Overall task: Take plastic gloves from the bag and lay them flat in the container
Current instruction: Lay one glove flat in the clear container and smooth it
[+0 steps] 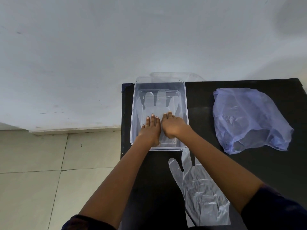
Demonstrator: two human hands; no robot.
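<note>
A: While both palms press inside the container (pixel 135 103), how far along?
B: One glove (pixel 159 103) lies flat in it; left hand (pixel 150 127) and right hand (pixel 172 126), fingers spread, smooth it.
A: Remaining?
B: A second glove (pixel 197 188) waits on the counter (pixel 204 113); the bag (pixel 249 120) appears to hold more.

A black table (pixel 207 103) carries a clear container (pixel 186 113) around both hands, a blue bag (pixel 249 120) well right of them, and a plastic glove (pixel 199 188) nearer than them
</note>
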